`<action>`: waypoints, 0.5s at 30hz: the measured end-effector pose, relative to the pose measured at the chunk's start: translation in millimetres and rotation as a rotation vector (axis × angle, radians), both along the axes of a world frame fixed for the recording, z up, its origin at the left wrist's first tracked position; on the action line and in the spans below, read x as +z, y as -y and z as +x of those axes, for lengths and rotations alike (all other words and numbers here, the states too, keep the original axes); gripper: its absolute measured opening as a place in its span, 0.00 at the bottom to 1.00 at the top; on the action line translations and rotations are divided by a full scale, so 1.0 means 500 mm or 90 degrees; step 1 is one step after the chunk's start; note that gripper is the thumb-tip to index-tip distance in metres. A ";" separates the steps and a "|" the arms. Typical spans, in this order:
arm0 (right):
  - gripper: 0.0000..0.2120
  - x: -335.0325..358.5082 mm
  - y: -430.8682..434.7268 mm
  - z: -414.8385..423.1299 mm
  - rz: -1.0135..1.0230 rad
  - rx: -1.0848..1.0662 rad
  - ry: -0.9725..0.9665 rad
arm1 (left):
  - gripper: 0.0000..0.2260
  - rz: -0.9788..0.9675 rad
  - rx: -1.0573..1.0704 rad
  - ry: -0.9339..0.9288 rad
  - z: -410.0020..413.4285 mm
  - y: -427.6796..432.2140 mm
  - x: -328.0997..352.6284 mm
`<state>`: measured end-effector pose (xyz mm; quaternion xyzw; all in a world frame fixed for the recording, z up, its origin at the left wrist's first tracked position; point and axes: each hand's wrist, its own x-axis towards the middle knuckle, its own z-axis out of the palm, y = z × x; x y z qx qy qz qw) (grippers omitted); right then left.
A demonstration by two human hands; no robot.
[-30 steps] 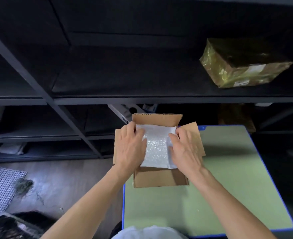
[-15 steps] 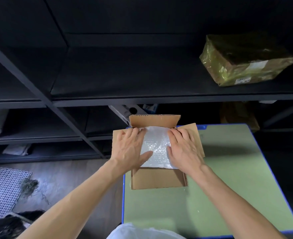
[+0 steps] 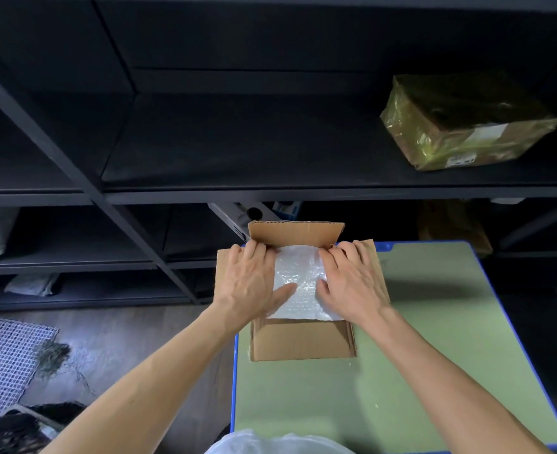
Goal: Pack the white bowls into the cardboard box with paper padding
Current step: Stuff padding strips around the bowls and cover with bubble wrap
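Where left hand [image 3: 254,283], right hand [image 3: 352,285] cover box [image 3: 303,340] — parcel [image 3: 467,122] on shelf [image 3: 238,152] behind.

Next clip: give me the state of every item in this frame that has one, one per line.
cardboard box: open, flaps spread, on the green table.
white padding sheet: spread over the box opening, under both hands.
left hand: flat, pressing the sheet and left flap.
right hand: flat, pressing the sheet and right flap.
wrapped parcel: sealed in shiny film, on the dark shelf.
white bowls: none visible.
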<state>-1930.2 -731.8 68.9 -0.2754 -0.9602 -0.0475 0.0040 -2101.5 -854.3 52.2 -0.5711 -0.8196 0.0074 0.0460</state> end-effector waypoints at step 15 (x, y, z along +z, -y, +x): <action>0.63 0.012 -0.072 0.040 -0.229 0.102 0.199 | 0.54 -0.247 -0.171 0.082 -0.073 0.004 0.057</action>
